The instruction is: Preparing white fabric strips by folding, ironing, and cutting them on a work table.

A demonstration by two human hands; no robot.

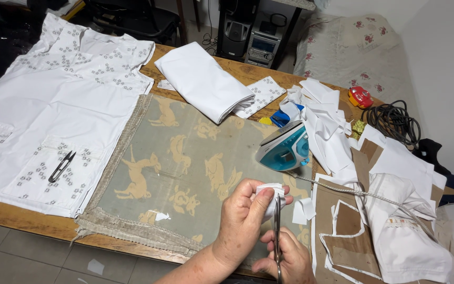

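**Cutting at a crowded table**

Above the wooden table [22,218] and its deer-patterned cloth [185,158], the left hand [243,223] pinches a small white fabric piece [269,192]; the right hand [285,260] grips scissors [277,236] beside it. A teal iron [285,148] stands near.

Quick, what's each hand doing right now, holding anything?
Left hand: closed, pinching a small folded piece of white fabric.
Right hand: closed around the metal scissors, blades up at the fabric.
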